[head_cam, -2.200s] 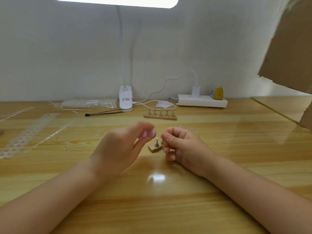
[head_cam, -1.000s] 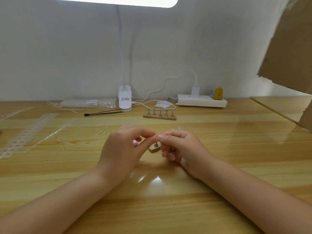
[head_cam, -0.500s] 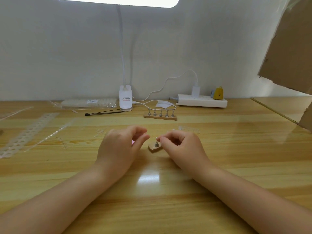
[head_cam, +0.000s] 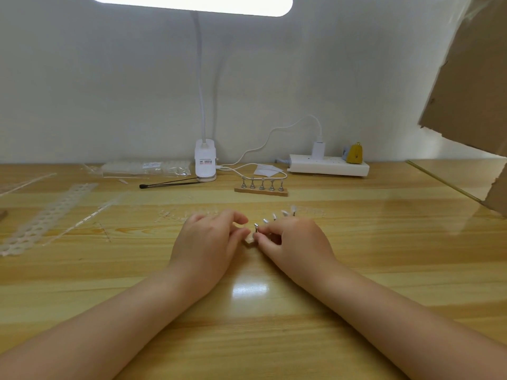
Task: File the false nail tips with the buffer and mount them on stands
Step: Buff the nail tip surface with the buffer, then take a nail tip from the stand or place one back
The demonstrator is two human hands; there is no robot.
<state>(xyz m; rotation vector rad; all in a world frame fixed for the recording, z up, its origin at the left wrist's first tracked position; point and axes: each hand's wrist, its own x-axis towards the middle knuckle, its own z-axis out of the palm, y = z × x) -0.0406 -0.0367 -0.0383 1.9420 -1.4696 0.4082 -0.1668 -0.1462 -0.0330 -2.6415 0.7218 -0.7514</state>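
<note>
1. Two hands meet at the frame's centre over a near stand [head_cam: 274, 215] on the table [head_cam: 384, 270].
2. Left hand [head_cam: 208, 239] has curled fingers; whether it holds anything is unclear.
3. Right hand [head_cam: 293, 239] pinches a stand peg [head_cam: 256, 225].
4. Another stand [head_cam: 261, 189] sits above, near the lamp base [head_cam: 205, 163].

A home craft desk, by the look: a glossy pale wooden tabletop [head_cam: 384, 270] against a plain white wall [head_cam: 109, 91] (white clip-on lamp [head_cam: 205, 163], white power strip [head_cam: 329, 167]).

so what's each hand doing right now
left hand: fingers loosely curled, whether it holds anything cannot be told
right hand: pinching the near stand
</note>
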